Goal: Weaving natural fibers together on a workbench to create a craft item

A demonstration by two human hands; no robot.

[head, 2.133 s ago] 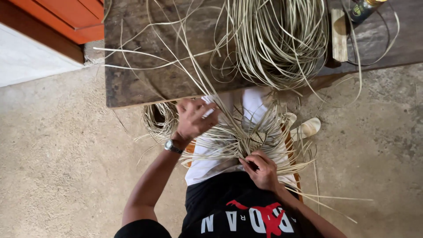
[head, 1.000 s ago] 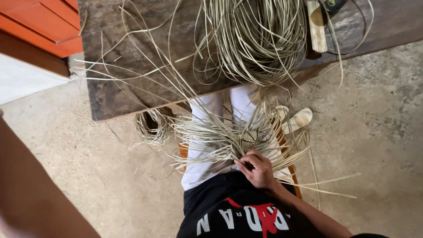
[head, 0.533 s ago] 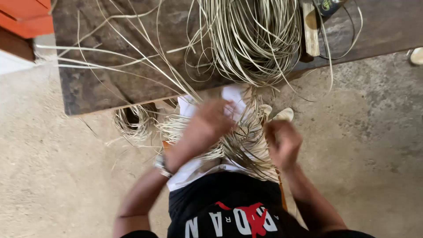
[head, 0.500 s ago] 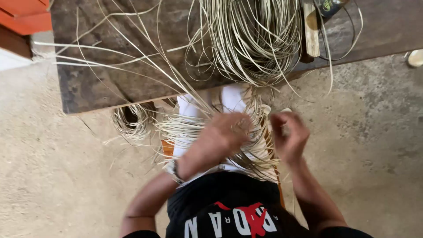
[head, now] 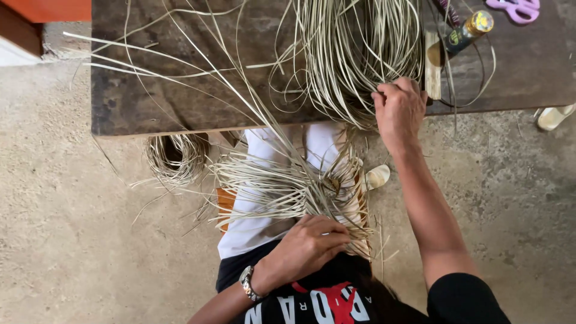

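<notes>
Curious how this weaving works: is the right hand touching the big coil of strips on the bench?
Touching. The head view shows the right hand with fingers curled into the lower edge of the coil on the bench.

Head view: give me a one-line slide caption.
Left hand pins the half-woven strip work on the lap while the right hand reaches into the coil of pale strips on the dark wooden table.
</notes>
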